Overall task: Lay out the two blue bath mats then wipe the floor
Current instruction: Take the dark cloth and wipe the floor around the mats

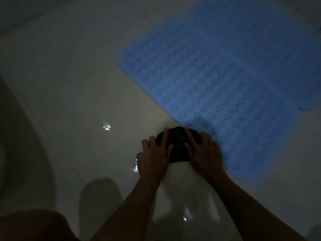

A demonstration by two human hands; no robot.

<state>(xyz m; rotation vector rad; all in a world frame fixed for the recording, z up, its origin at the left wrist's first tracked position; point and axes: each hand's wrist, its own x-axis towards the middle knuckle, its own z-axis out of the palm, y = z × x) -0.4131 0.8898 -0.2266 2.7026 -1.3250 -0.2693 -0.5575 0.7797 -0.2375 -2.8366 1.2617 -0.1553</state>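
A blue bath mat (217,80) with round bumps lies flat on the pale tiled floor (78,84), filling the upper right of the dim head view. The edge of a second blue mat (311,100) shows at the far right, partly under or beside the first. A dark cloth (177,145) sits on the floor at the first mat's near edge. My left hand (153,159) and my right hand (205,153) both press down on the cloth, fingers spread over it.
Wet glints mark the floor (106,127) to the left of the cloth and below my arms. A large rounded dark shape (22,145) fills the left edge. My knee (34,226) shows at the bottom left. Open tile lies to the left and far side.
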